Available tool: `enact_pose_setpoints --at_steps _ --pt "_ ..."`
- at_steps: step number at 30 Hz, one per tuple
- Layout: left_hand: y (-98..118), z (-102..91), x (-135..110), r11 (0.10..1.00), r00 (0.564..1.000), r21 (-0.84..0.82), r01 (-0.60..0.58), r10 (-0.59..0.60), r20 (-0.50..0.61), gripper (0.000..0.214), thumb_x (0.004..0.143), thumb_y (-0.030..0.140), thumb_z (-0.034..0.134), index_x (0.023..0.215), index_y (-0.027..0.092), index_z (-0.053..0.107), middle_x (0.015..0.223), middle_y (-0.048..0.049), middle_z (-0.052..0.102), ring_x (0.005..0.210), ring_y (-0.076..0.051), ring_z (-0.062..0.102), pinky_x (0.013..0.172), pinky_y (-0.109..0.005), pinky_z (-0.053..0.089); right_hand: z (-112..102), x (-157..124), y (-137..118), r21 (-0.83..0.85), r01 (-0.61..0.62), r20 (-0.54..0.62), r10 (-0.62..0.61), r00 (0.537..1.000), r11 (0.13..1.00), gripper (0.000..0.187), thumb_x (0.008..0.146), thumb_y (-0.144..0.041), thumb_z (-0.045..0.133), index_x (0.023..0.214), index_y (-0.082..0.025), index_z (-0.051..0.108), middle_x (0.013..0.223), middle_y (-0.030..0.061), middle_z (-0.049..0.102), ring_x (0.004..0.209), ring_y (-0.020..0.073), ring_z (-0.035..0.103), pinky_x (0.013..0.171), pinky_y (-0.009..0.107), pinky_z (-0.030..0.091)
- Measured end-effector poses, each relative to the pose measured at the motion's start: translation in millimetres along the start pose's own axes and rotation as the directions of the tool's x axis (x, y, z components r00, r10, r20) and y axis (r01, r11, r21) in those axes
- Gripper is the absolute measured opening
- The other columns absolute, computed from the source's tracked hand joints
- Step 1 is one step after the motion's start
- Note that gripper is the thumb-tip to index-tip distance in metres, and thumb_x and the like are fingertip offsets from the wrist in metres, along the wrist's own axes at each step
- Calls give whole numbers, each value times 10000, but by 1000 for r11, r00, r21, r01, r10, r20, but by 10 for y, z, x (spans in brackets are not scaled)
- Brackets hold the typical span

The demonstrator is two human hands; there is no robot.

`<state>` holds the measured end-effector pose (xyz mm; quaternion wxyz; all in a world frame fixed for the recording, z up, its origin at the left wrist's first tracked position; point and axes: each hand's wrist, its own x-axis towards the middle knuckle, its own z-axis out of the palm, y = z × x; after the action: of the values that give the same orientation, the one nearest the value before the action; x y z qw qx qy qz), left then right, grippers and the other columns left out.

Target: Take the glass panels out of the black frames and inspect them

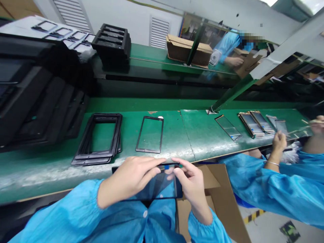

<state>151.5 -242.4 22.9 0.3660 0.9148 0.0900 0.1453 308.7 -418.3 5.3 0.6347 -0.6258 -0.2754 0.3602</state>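
Both of my hands hold a thin dark glass panel [162, 184] just in front of the green workbench [177, 135]. My left hand [131, 177] grips its top edge with the fingers curled over it. My right hand [189, 177] pinches the panel's right upper corner, near a small blue tab. On the bench right behind my hands lies a single black frame [150, 134], and to its left a stack of black frames [100, 139].
Black trays [112, 42] stand at the back, more dark trays pile up at the left [30, 98]. A co-worker in blue at the right [278, 182] handles a glass piece, with stacked panels [253, 124] nearby. An open cardboard box [217, 199] sits below my right hand.
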Motion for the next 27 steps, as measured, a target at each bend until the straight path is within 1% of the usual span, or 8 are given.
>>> enact_pose_setpoints --at_steps 3,6,9,14,18,21,23,27 --pt "35 47 -8 918 970 -312 244 -236 65 391 1100 368 510 1407 268 730 1161 -65 845 836 -224 825 765 -310 641 7 67 11 131 -60 75 51 996 990 422 966 -528 748 1283 -254 798 944 73 866 851 266 846 848 384 681" --pt "14 101 -67 652 882 -635 415 -460 105 473 1078 471 554 1441 202 696 1137 -119 843 802 -239 831 631 -282 642 -30 133 82 189 -80 -54 91 994 979 420 985 -574 696 1177 -229 840 1067 114 856 845 283 846 776 374 687" --pt "-21 163 -141 464 837 -784 413 -533 125 550 1028 517 644 1463 180 663 1238 -172 810 858 -276 837 632 -308 665 -34 193 144 153 -72 -127 92 988 986 426 966 -600 704 1003 -206 861 834 93 853 724 284 835 709 360 673" --pt "-27 227 -181 390 806 -825 409 -578 126 599 977 542 713 1423 144 664 1212 -214 811 845 -308 840 634 -350 687 37 229 90 124 -2 -157 22 987 992 485 970 -613 681 730 -207 794 693 77 820 547 249 780 574 321 630" --pt "-28 165 -189 474 815 -766 435 -568 111 548 1009 540 649 1390 149 685 1254 -214 798 885 -323 841 701 -392 701 38 192 -10 44 54 -153 -47 987 998 489 1005 -592 630 737 -212 781 682 61 815 508 228 753 551 321 622" --pt "-8 48 -144 776 895 -513 367 -445 -32 535 988 424 696 1488 242 641 1400 -145 744 1148 -321 784 972 -428 648 92 178 -62 -47 60 -77 -63 995 997 424 1027 -509 614 779 -224 806 701 42 822 569 225 779 603 319 635" --pt "24 -26 -81 913 953 -294 282 -302 -24 632 933 337 754 1544 328 593 1411 -83 744 1224 -319 746 1032 -427 609 159 193 -76 -108 56 15 -55 998 993 311 986 -440 681 802 -240 833 712 23 826 618 221 792 650 314 642" --pt "48 -91 9 892 949 -332 307 -261 176 491 982 293 668 1470 331 635 1095 -35 847 875 -243 816 819 -343 651 106 240 -51 -28 55 9 -55 998 998 215 918 -429 765 1007 -258 859 866 24 858 746 225 819 752 334 666"
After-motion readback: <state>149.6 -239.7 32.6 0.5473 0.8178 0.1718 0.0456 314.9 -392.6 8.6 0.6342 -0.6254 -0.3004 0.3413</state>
